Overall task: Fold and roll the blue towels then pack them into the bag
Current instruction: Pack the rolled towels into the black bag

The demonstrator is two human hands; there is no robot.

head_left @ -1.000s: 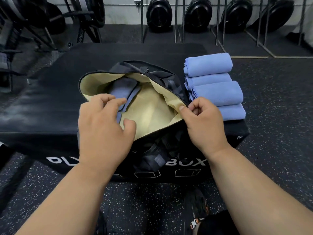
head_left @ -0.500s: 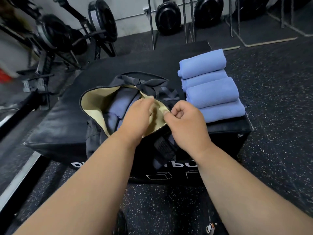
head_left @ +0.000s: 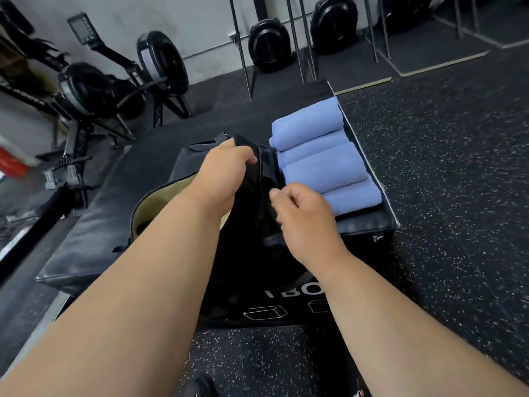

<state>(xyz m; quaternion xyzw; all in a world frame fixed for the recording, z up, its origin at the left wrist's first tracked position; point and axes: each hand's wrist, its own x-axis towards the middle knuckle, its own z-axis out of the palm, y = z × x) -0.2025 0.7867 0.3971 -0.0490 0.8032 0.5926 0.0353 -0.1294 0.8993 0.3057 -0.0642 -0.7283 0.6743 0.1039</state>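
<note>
A black bag (head_left: 252, 242) with a tan lining (head_left: 160, 196) lies on a black padded box (head_left: 94, 230). My left hand (head_left: 223, 176) grips the bag's far rim near the zip. My right hand (head_left: 303, 216) pinches the near rim just beside it, so the two edges meet there. Only a strip of lining shows at the left, and what lies inside is hidden. Several rolled blue towels (head_left: 320, 159) lie side by side on the box to the right of the bag, close behind my right hand.
The box's right edge (head_left: 369, 164) runs just past the towels, and speckled rubber floor (head_left: 446, 179) lies beyond it. Rowing machines (head_left: 94, 90) stand at the back left. Metal rack posts (head_left: 243, 53) and black wheels (head_left: 269, 44) line the far wall.
My left hand moved right across the opening and drew the far rim over to the near rim held by my right hand. The towel seen inside earlier is now covered.
</note>
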